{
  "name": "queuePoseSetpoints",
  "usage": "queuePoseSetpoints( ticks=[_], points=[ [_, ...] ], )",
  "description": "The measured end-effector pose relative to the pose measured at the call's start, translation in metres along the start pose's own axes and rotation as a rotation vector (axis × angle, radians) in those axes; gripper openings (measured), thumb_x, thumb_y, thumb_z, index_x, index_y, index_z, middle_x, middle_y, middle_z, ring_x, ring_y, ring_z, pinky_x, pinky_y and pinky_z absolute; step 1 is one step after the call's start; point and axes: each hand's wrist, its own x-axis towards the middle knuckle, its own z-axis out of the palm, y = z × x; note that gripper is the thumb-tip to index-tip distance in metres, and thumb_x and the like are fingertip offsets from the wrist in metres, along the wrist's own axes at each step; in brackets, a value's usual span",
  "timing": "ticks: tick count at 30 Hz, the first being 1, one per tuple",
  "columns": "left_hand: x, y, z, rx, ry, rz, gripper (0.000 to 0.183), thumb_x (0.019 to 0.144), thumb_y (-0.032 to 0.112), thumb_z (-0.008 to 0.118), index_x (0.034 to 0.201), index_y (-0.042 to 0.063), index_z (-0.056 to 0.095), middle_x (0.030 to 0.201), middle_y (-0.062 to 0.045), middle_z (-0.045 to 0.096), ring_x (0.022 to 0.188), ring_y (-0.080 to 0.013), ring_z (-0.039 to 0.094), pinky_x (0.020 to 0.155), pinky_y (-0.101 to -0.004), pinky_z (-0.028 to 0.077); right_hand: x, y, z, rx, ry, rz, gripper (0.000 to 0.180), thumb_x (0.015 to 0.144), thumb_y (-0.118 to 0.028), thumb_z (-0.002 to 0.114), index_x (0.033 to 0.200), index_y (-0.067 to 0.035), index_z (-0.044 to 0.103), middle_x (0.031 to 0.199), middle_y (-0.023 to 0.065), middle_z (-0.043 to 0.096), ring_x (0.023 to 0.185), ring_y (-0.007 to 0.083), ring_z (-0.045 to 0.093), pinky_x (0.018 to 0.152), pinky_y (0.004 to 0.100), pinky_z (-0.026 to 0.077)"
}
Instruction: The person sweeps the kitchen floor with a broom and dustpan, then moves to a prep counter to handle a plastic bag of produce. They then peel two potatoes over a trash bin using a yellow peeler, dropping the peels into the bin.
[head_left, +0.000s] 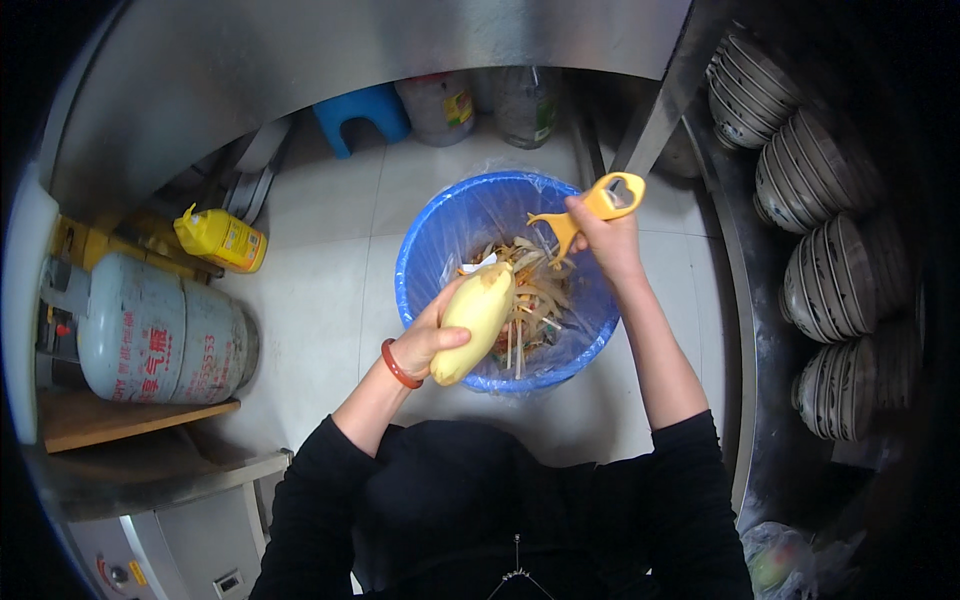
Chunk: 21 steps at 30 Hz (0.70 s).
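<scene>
My left hand (431, 337) grips a pale yellow, peeled root vegetable or gourd (478, 319) over the near left part of a blue bin (409, 262). Its exact kind I cannot tell. Held in my right hand (606, 236) is a yellow plastic peeler (589, 212), raised above the bin's right rim and apart from the vegetable. A clear plastic liner covers the inside of the bin. Down in it lie peelings (546, 289), disposable chopsticks (514, 349) and other scraps, partly hidden behind the vegetable.
A grey gas cylinder (169, 330) lies at the left near a yellow jug (225, 240). Beyond the bin are a blue stool (362, 112) and plastic containers (439, 112). Stacked bowls (829, 277) line a metal shelf at right. A steel counter (375, 45) spans the far side.
</scene>
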Motion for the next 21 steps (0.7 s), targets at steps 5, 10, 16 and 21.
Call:
queuePoseSetpoints(
  ticks=[5,10,16,21],
  points=[
    [0.002,0.002,-0.003,0.157,0.106,-0.043,0.078,0.061,0.021,0.068,0.124,0.004,0.025,0.113,-0.009,0.04,0.106,-0.0176,0.04,0.089,-0.0297,0.034,-0.009,-0.012,0.003,0.457,-0.134,0.078,0.015,0.076,-0.013,0.059,0.079,0.0,0.051,0.056,0.0021,0.051,0.039,0.0056,0.043,0.036,0.0182,0.038],
    [0.001,0.0,-0.003,0.174,0.128,-0.048,0.077,0.06,0.019,0.069,0.123,0.004,0.026,0.113,-0.008,0.04,0.106,-0.0175,0.039,0.091,-0.0295,0.032,-0.022,-0.016,0.019,0.436,-0.408,0.257,0.012,0.077,-0.013,0.057,0.078,-0.003,0.05,0.051,-0.0008,0.045,0.036,0.0047,0.038,0.036,0.0184,0.036],
    [0.002,0.001,-0.004,0.519,0.09,0.133,0.076,0.059,0.018,0.07,0.121,0.004,0.028,0.114,-0.009,0.04,0.107,-0.0178,0.039,0.091,-0.0291,0.031,-0.003,-0.015,-0.006,0.201,-0.075,0.09,0.015,0.077,-0.015,0.058,0.077,-0.002,0.05,0.054,0.0003,0.048,0.037,0.0045,0.039,0.037,0.0174,0.035],
    [0.005,-0.004,-0.006,0.675,0.15,0.137,0.074,0.057,0.015,0.071,0.118,0.003,0.031,0.111,-0.009,0.042,0.106,-0.0178,0.04,0.091,-0.029,0.031,-0.019,-0.011,0.008,0.387,-0.342,0.18,0.016,0.077,-0.016,0.058,0.079,-0.002,0.05,0.053,-0.0008,0.046,0.036,0.0044,0.038,0.036,0.0166,0.034]
  ],
)
